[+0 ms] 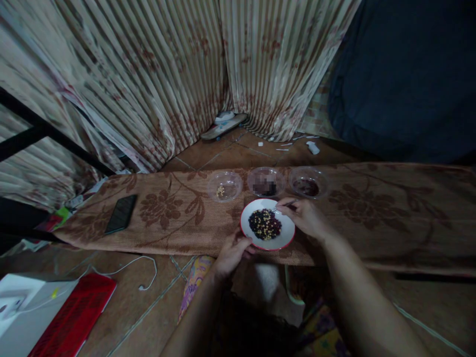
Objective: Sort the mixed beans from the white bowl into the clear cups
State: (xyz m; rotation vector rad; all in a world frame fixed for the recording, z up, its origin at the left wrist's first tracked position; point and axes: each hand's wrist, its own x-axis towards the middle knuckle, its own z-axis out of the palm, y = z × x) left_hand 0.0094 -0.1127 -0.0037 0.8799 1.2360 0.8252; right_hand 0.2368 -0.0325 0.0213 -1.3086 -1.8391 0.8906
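A white bowl [286, 233] with a red rim rests near the table's front edge. Dark and pale yellow beans or seeds [265, 224] lie mixed in its middle. My left hand [233, 253] grips the rim at the lower left, thumb on top. Over the right side of the bowl, my right hand [302, 216] is closed on a thin metal utensil [292, 203], its tip by the beans; its exact kind is unclear. Behind stand three clear plastic bowls: the left one [231, 186] with a few yellow pieces, the middle one [265, 181] and right one [308, 182] with dark contents.
A patterned brown cloth [193, 233] covers the long narrow table. A black phone [121, 214] lies at left. On the floor are a red item [80, 312], a white cable [148, 263] and, beyond, a skateboard [223, 127]. Striped curtains [178, 74] hang behind.
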